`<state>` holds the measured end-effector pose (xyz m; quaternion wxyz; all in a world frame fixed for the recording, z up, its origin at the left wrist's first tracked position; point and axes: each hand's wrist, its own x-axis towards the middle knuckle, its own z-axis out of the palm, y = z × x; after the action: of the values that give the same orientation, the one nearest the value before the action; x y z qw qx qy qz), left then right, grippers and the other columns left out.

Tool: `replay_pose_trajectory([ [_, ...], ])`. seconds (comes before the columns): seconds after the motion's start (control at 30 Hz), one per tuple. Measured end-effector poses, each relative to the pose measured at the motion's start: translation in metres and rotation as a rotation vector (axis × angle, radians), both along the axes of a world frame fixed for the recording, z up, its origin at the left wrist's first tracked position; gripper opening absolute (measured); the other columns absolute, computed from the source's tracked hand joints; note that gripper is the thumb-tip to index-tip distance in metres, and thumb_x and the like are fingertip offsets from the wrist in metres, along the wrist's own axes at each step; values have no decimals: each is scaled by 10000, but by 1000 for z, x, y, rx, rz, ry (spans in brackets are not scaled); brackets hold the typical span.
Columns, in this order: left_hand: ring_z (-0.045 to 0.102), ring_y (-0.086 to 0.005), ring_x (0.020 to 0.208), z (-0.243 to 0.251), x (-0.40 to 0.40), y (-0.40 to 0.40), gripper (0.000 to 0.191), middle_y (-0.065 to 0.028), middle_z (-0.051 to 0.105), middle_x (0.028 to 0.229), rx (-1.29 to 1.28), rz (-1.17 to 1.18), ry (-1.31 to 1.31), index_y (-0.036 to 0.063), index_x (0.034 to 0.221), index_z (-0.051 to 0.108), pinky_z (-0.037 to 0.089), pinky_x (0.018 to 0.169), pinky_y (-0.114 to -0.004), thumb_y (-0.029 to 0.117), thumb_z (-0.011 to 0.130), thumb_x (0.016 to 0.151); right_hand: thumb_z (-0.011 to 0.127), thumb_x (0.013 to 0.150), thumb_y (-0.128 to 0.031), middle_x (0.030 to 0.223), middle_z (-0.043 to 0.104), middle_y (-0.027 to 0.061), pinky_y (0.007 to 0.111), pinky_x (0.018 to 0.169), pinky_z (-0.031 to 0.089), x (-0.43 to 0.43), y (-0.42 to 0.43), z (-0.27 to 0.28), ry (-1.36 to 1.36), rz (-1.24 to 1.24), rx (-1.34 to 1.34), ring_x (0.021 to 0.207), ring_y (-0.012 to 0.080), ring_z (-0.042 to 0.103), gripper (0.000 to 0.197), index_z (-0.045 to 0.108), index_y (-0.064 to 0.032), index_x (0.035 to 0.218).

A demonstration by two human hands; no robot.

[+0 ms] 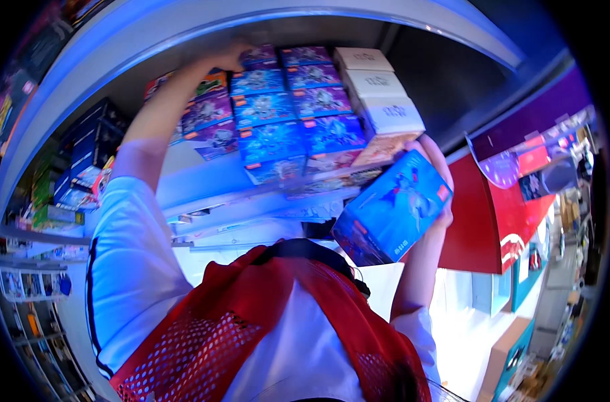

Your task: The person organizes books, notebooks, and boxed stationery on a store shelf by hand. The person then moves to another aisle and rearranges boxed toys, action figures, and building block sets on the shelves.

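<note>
My right hand point(438, 157) grips a blue printed cardboard box point(398, 211) by its far right side, holding it tilted in front of the shelf. My left hand point(230, 56) reaches deep onto the shelf, at a purple box point(259, 55) at the back of a row. It is blurred and its fingertips are partly hidden, so its hold on that box is unclear. Before me stand rows of blue boxes point(271, 140), purple boxes point(320, 100) and white-topped boxes point(391, 113).
The white shelf board point(204, 176) has a raised front edge, with a lower shelf beneath. Dark blue boxes point(96, 140) stand to the left. A curved shelf edge point(134, 60) arches over the boxes. At right are a red panel point(468, 216) and a cardboard carton point(506, 346).
</note>
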<state>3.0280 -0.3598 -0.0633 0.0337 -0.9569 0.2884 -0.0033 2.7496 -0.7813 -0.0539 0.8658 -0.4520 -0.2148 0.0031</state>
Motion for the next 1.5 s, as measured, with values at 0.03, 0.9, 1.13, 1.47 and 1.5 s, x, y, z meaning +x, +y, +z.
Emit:
replay_pose_trajectory([
  [0.03,410,-342,1237,17,-14,-16,747,-192,456,1312,64,59,56,66,1299,479,336,1049,-393,204,751,617,891,503,-413,1262,478,269,427,981,430,7,-5,-2,-5,85,22,1144,339,522,1142,311,90,1348],
  [0.9,528,-202,1019,0,-384,15,505,-18,613,1160,-211,106,-983,150,1042,624,274,888,-362,581,547,792,803,545,-553,1127,527,295,422,847,515,48,47,-55,-176,753,175,1018,376,581,1097,371,133,1282],
  [1.13,470,-270,1150,-12,-404,67,624,-62,518,1301,-151,440,-539,82,1216,539,278,979,-414,292,728,660,839,518,-522,1168,504,314,449,891,484,66,95,-61,-141,992,100,1050,390,565,1130,344,161,1269],
  [1.47,346,-322,1314,-31,-341,114,648,-101,434,1385,-497,462,-149,107,1289,500,280,1074,-419,41,680,670,853,519,-481,1217,500,295,440,964,404,60,148,-47,30,1210,89,1131,363,514,1064,412,133,1269],
  [1.5,335,-324,1325,-34,-337,115,670,-105,406,1409,-327,442,-228,100,1318,473,284,1073,-421,52,688,686,854,515,-484,1219,500,293,434,965,403,62,148,-46,33,1212,36,1136,355,512,1070,412,141,1262],
])
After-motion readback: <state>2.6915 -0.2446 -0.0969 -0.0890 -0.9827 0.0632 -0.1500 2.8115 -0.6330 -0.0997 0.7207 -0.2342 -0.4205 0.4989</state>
